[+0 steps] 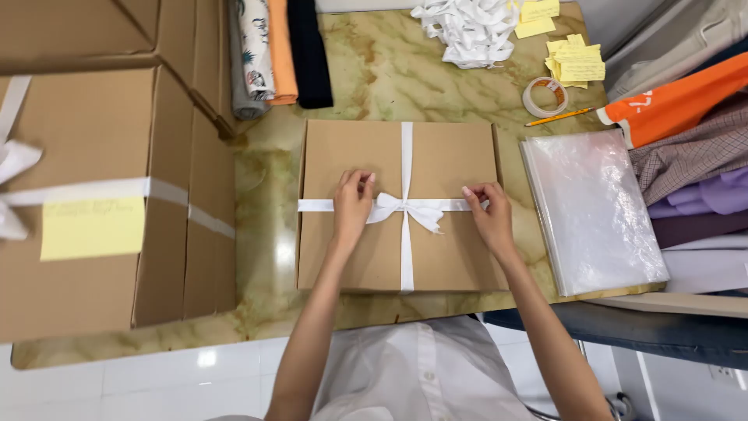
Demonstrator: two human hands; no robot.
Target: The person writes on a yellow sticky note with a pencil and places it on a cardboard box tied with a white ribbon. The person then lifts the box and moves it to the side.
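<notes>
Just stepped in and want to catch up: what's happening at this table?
A person is tying a white ribbon around a flat cardboard box on a marbled table. The left hand and right hand each pinch the ribbon on either side of a bow already formed at the box's middle. A stack of clear plastic sleeves lies to the right.

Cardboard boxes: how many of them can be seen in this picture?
3. A flat box tied with white ribbon lies under both hands; a large box stands left; another at top left, partly cut off. More may be hidden.
</notes>
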